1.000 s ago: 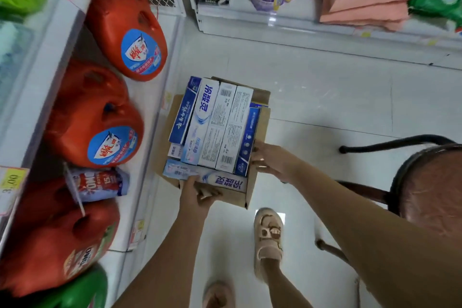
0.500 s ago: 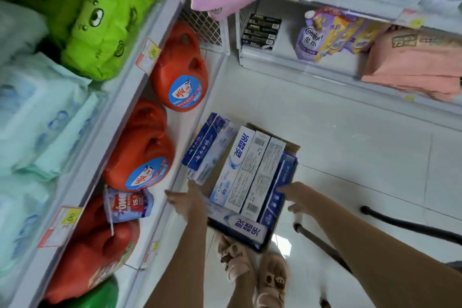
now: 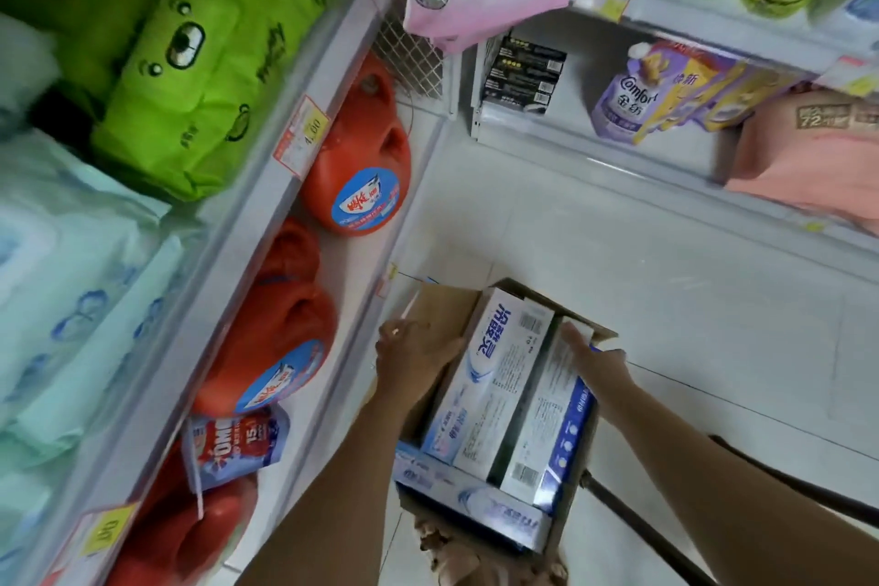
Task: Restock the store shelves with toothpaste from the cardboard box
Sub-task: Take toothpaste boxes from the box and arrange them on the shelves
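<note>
In cardboard box [image 3: 442, 309], toothpaste cartons [image 3: 494, 376]; left of it, detergent jugs [image 3: 361, 186] on shelf [image 3: 352, 266].

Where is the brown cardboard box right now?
Head view, lower centre: the brown cardboard box is held between the left hand and right hand, just right of the red plastic detergent jugs.
</note>
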`<state>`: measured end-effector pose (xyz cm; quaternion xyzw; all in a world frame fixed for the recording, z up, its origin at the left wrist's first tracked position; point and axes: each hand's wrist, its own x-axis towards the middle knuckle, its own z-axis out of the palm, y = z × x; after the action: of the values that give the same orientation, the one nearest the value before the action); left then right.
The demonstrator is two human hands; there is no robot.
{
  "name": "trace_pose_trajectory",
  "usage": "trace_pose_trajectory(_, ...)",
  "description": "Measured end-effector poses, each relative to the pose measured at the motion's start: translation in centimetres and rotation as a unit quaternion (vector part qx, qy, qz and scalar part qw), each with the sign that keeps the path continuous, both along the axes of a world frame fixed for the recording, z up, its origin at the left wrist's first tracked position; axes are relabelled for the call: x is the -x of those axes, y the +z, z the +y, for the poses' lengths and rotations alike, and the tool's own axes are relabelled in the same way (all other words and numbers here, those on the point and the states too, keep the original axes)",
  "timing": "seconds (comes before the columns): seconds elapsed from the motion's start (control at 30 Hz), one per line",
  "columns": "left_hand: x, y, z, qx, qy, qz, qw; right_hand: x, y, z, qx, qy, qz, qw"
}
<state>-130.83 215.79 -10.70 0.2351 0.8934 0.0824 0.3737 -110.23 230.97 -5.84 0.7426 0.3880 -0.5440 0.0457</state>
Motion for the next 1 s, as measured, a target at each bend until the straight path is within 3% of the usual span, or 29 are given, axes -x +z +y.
trace_pose_trajectory(0.1,-1.0,4.5,0.1,-0.041,0.063,-0.062,0.995,1.7,3.0,0.0,-0.005,-0.021,-0.047,0.999)
trace_pose_trajectory(0.2,-2.0,6.7,0.0,-0.062,0.087,-0.054,0.993,2.4,3.9,1.3,0.002,-0.006,-0.092,0.996)
trace_pose_trajectory(0.3,-2.6,7.0,-0.2,-0.059,0.11,-0.062,0.99,3.5,4.8,3.1,0.007,0.049,-0.141,0.989)
trace_pose_trajectory(0.37,-2.9,7.6,-0.1,-0.067,0.131,-0.077,0.986,4.7,5.5,4.3,-0.031,0.158,-0.172,0.972)
trace_pose_trajectory(0.43,-2.7,8.2,0.0,-0.087,0.166,-0.083,0.979,6.4,6.2,5.5,-0.051,0.296,-0.162,0.94)
trace_pose_trajectory(0.57,-1.5,8.6,1.0,-0.097,0.267,-0.113,0.952,12.2,6.0,7.7,-0.055,0.474,-0.075,0.876)
trace_pose_trajectory(0.6,-0.9,8.0,0.9,-0.058,0.232,-0.112,0.965,14.2,5.8,8.0,-0.054,0.498,-0.055,0.864)
trace_pose_trajectory(0.7,0.4,4.2,0.7,0.047,0.156,-0.128,0.978,18.6,2.1,9.3,-0.008,0.622,0.002,0.783)
trace_pose_trajectory(0.8,0.8,0.8,2.3,0.127,0.088,-0.19,0.97,21.1,-1.8,10.5,0.001,0.664,0.025,0.748)
trace_pose_trajectory(0.9,0.3,-1.2,4.7,0.127,0.135,-0.249,0.951,21.7,-5.4,11.5,-0.013,0.713,0.057,0.699)
trace_pose_trajectory(1.0,0.8,-3.2,6.3,0.142,0.069,-0.281,0.947,21.1,-9.3,12.5,-0.031,0.763,0.08,0.641)
